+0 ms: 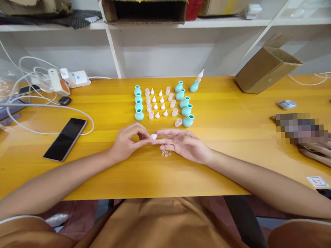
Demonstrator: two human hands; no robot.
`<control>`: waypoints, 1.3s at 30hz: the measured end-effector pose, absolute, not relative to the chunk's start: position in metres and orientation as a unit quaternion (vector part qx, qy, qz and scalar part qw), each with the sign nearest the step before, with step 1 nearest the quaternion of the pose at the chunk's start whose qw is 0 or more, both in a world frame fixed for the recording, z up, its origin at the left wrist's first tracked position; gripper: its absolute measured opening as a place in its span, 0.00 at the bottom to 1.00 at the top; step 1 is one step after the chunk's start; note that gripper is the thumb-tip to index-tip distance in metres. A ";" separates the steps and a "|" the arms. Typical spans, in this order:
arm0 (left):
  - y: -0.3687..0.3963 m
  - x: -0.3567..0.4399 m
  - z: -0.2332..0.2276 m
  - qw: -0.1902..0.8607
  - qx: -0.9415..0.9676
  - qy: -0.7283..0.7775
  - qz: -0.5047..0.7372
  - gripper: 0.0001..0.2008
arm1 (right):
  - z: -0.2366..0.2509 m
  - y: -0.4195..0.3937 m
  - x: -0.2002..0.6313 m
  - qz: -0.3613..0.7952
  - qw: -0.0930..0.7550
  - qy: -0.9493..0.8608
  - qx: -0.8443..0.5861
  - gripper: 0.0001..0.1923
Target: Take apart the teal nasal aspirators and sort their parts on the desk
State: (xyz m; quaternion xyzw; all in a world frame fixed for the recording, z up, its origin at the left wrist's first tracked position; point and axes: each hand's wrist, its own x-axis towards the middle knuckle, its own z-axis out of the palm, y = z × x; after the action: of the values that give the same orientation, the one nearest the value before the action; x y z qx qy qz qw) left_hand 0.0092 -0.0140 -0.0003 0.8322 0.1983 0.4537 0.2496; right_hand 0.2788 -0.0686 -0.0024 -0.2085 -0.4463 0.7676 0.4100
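A small white pointed nozzle tip sits between the fingers of my right hand, near the table's front. The thumb and forefinger of my left hand are pinched together at the tip's left side; whatever is between them is too small to make out. Several small clear discs lie on the table just below my right hand's fingers. Beyond both hands stand teal bulbs in a left column and more teal bulbs on the right. Between these columns are rows of clear pinkish connectors and white nozzle tips.
One bulb with connector and nozzle joined lies at the back. A phone, cables and a power strip are on the left. At right are a cardboard box and another person's hand. Shelves rise behind the table.
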 end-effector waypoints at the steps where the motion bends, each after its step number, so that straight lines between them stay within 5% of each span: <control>1: -0.014 0.009 0.000 0.247 0.831 0.202 0.456 0.07 | -0.002 -0.069 0.279 0.770 0.407 -0.444 -0.209 0.21; 31: -0.010 0.008 -0.002 0.238 0.822 0.218 0.469 0.10 | -0.002 -0.076 0.279 0.778 0.362 -0.485 -0.169 0.37; 39: -0.008 0.010 -0.008 0.391 0.791 0.227 0.412 0.18 | -0.007 -0.075 0.284 0.752 0.330 -0.545 -0.168 0.36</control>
State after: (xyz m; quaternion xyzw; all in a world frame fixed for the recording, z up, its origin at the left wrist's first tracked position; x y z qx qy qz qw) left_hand 0.0102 -0.0075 -0.0082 0.7911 0.2269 0.4122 0.3909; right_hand 0.2838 -0.0754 -0.0071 -0.1682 -0.5451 0.7521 0.3301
